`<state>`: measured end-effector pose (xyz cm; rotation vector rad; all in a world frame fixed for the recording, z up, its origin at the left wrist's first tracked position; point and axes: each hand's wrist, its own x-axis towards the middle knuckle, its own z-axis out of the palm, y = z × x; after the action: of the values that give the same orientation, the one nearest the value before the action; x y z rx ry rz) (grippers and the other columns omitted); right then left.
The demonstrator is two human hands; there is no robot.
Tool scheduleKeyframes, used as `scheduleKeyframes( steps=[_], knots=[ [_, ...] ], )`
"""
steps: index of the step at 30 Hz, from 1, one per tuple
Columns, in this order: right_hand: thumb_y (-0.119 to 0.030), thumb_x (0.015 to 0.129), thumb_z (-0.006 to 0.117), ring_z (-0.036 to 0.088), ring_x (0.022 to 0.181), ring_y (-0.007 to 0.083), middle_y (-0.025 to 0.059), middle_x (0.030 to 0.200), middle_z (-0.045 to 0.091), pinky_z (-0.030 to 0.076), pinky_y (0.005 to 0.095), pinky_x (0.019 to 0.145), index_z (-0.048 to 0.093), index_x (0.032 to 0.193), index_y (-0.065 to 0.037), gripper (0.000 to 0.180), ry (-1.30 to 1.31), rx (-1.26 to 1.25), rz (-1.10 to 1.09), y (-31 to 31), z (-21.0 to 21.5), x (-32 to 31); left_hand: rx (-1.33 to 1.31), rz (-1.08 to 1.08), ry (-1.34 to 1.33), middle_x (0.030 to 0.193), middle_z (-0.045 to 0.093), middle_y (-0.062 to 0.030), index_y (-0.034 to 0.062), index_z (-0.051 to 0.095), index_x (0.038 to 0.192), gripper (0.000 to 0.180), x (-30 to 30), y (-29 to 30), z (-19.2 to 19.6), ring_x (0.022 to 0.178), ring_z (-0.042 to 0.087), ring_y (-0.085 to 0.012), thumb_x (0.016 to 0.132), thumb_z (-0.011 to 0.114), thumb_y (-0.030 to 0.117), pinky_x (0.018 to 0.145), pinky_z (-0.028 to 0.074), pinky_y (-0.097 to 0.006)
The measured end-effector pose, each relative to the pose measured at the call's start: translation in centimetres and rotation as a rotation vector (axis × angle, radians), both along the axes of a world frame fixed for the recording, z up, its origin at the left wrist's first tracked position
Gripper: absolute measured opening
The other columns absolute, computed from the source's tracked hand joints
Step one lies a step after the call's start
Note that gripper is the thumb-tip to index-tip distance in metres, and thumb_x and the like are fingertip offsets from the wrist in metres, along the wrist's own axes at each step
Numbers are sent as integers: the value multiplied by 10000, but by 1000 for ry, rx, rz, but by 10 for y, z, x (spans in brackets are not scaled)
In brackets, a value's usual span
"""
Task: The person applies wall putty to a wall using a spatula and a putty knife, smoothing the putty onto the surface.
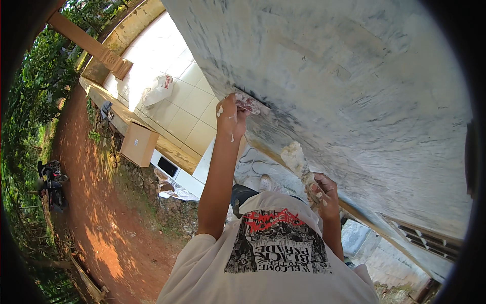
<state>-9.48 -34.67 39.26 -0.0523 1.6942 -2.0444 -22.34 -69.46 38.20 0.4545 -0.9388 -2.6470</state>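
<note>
My left hand (229, 117), flecked with white paste, is raised to the grey-white plastered wall (354, 76). It presses a small smeared scraper (248, 104) flat against the wall at a dark streak. Lower and to the right, my right hand (324, 191) grips the handle of a second tool. Its blade (296, 158) is heaped with white putty and sits close to the wall, pointing up and left. My white printed T-shirt (268, 253) fills the lower middle of the view.
A cream tiled floor (182, 109) runs along the wall's foot, with a white plastic bag (158, 90) on it. At the terrace edge stands a cardboard box (138, 144). Red dirt ground (96, 202) and a parked motorbike (50, 183) lie to the left.
</note>
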Motion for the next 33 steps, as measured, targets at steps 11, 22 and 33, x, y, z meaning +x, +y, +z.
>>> scheduleKeyframes(
  steps=[11, 22, 33],
  knots=[
    [-84, 907, 561, 567, 1009, 159, 77, 1150, 571, 457, 300, 886, 560, 1170, 31, 287, 49, -9, 59, -17, -1, -3, 58, -43, -151, 1075, 646, -143, -39, 568, 1122, 280, 42, -22, -43, 919, 654, -253, 952, 432, 137, 728, 563, -364],
    [-94, 919, 549, 573, 1013, 161, 83, 1120, 570, 465, 300, 897, 552, 1137, 58, 266, 148, -153, 64, -24, 9, 2, 116, 56, -83, 945, 633, -138, -47, 566, 1002, 212, 24, 11, 88, 830, 625, -269, 914, 475, 122, 752, 530, -400],
    [-55, 910, 544, 579, 976, 158, 64, 1095, 583, 465, 305, 904, 561, 1137, 55, 253, 32, 12, 102, -36, 15, 1, 60, -21, -114, 1034, 620, -142, -14, 566, 1072, 228, 12, 29, 13, 891, 617, -271, 922, 483, 136, 806, 524, -421]
  ],
)
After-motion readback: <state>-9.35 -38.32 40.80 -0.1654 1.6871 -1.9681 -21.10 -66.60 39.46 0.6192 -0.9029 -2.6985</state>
